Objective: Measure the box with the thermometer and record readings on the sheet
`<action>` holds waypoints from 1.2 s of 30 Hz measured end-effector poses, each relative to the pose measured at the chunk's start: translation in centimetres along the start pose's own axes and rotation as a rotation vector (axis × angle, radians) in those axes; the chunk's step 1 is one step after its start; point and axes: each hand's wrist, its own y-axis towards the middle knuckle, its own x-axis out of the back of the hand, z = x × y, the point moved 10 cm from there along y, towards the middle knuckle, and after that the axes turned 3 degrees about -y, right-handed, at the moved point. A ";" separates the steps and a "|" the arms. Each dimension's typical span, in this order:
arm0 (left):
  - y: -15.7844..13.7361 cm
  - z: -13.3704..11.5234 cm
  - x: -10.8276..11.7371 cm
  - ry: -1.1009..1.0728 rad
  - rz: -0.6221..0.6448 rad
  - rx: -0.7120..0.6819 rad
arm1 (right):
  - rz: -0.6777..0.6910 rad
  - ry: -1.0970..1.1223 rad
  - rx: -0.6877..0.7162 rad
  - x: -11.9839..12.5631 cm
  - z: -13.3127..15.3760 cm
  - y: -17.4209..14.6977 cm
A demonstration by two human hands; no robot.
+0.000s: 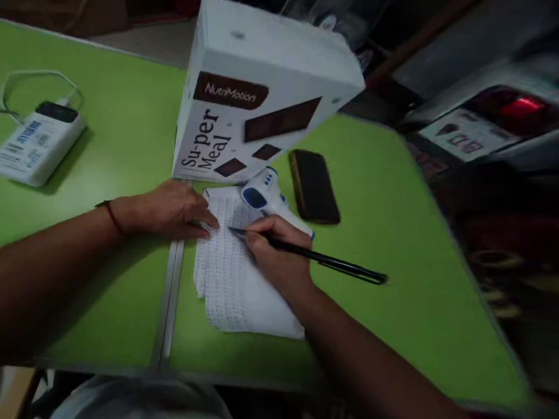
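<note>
My right hand (pixel 283 250) grips a black pen (pixel 332 262), its tip down at a sheet of paper (pixel 227 285) covered in dense rows of small marks. The sheet looks folded or stacked, and its right part is blank. My left hand (pixel 174 209) rests at the paper's upper left edge, fingers stretched out over it and holding nothing. Just beyond my right hand lies a white and blue handheld infrared thermometer (pixel 271 195), its handle partly behind that hand.
A tall white box (pixel 262 64) printed "NutriMotion Su-per Meal" stands behind the paper. Right of it lies a dark phone (pixel 314 186). A white power bank (pixel 39 142) with a cable sits far left. A metal seam (pixel 170 297) divides the green table (pixel 393 233).
</note>
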 end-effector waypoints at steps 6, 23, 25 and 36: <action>-0.1 0.3 -0.2 -0.007 -0.015 0.016 | 0.027 0.015 0.015 -0.3 0.1 -0.1; -0.2 0.2 0.0 0.018 -0.033 0.002 | 0.044 -0.027 0.059 -0.6 0.7 -0.3; -0.2 0.3 -0.1 0.023 -0.027 0.012 | 0.054 -0.021 0.052 -0.7 0.6 -0.3; -0.2 0.0 0.1 0.006 -0.033 -0.005 | 0.025 -0.013 0.011 -0.3 0.0 -0.2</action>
